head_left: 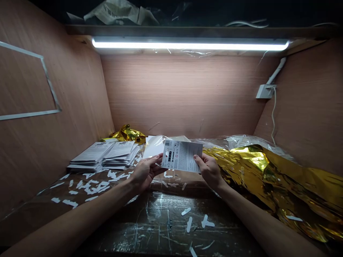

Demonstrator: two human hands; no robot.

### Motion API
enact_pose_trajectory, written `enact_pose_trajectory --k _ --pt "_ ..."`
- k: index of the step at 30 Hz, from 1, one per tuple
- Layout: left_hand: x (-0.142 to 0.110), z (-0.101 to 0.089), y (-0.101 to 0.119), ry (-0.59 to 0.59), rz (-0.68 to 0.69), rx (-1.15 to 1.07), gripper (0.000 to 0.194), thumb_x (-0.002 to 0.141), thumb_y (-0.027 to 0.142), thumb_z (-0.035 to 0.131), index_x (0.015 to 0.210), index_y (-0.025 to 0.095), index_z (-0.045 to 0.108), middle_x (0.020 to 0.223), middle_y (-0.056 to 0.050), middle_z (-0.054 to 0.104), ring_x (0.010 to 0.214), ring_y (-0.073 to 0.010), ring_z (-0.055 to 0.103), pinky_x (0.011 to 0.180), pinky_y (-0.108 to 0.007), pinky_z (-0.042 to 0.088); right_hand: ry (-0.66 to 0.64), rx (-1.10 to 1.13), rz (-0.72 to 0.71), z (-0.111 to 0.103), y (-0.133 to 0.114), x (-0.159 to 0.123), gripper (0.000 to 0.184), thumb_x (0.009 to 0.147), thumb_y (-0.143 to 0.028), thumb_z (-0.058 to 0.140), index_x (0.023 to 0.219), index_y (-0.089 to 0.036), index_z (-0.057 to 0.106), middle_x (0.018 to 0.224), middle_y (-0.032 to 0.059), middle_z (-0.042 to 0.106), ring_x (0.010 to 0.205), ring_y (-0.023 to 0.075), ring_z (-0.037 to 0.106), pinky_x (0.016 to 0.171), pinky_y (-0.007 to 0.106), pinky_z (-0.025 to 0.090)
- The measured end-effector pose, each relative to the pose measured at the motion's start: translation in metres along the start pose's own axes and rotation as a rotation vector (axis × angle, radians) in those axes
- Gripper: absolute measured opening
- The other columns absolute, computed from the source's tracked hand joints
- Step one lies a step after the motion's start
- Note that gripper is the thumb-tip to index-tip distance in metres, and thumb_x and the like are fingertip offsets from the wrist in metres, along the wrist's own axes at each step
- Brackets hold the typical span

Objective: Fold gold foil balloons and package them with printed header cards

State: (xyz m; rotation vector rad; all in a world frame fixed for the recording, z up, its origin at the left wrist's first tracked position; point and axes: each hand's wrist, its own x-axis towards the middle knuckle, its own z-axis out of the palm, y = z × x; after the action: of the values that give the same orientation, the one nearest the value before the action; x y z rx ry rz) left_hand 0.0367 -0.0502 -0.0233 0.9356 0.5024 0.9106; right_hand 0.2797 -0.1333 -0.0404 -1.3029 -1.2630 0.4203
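A white printed packaging card (pixel 184 156), with small text, dark icons and a barcode, is held up over the table, turned sideways. At its right end my right hand (pixel 211 169) grips it, thumb on the printed face and fingers behind. My left hand (pixel 146 172) holds the left end, its fingers reaching behind and under the edge. Farther left lie two stacks of similar printed cards, the left stack (pixel 89 156) and the right stack (pixel 119 154). Just behind my hands are white sheets (pixel 154 146), partly under clear plastic.
Crumpled gold foil (pixel 254 164) covers the right side; more gold foil (pixel 128 134) lies at the back left. White paper scraps (pixel 100 187) litter the scratched dark table (pixel 150 223). Wooden walls enclose the booth under a tube light (pixel 190 45). A socket box (pixel 266 91) has a hanging cable.
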Motion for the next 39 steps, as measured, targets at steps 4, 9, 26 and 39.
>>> enact_pose_trajectory --k 4,9,26,39 --pt "-0.002 0.000 0.001 0.029 -0.036 -0.017 0.029 0.098 0.014 0.055 0.120 0.005 0.072 0.116 -0.023 0.075 0.101 -0.0302 0.076 0.093 -0.042 0.062 0.005 -0.030 -0.051 -0.004 0.000 0.001 0.039 0.090 -0.054 0.055 0.074 -0.019 0.058 0.064 0.0016 0.050 0.057 0.0151 0.041 0.051 0.027 0.031" --pt "-0.006 0.005 -0.001 0.027 -0.066 -0.005 0.030 0.098 0.015 0.056 0.123 0.006 0.070 0.121 -0.021 0.074 0.104 -0.0275 0.075 0.096 -0.040 0.061 0.031 -0.107 -0.076 -0.004 0.004 0.002 0.043 0.094 -0.056 0.052 0.073 -0.018 0.057 0.062 0.0002 0.049 0.056 0.0145 0.042 0.050 0.027 0.030" --pt "-0.010 0.008 0.001 -0.080 -0.012 0.046 0.034 0.097 0.017 0.065 0.130 0.010 0.070 0.123 -0.018 0.074 0.113 -0.0277 0.072 0.102 -0.040 0.057 0.034 0.045 -0.027 -0.004 0.007 0.002 0.041 0.094 -0.054 0.057 0.077 -0.017 0.061 0.067 0.0020 0.052 0.060 0.0150 0.043 0.052 0.026 0.032" --pt "-0.009 0.009 -0.011 -0.054 -0.066 0.033 0.016 0.097 0.020 0.067 0.097 0.009 0.078 0.099 -0.015 0.079 0.091 -0.0217 0.076 0.098 -0.041 0.060 0.072 0.078 0.029 0.002 0.004 -0.004 0.041 0.094 -0.057 0.056 0.079 -0.019 0.061 0.066 0.0019 0.055 0.058 0.0163 0.046 0.050 0.027 0.034"
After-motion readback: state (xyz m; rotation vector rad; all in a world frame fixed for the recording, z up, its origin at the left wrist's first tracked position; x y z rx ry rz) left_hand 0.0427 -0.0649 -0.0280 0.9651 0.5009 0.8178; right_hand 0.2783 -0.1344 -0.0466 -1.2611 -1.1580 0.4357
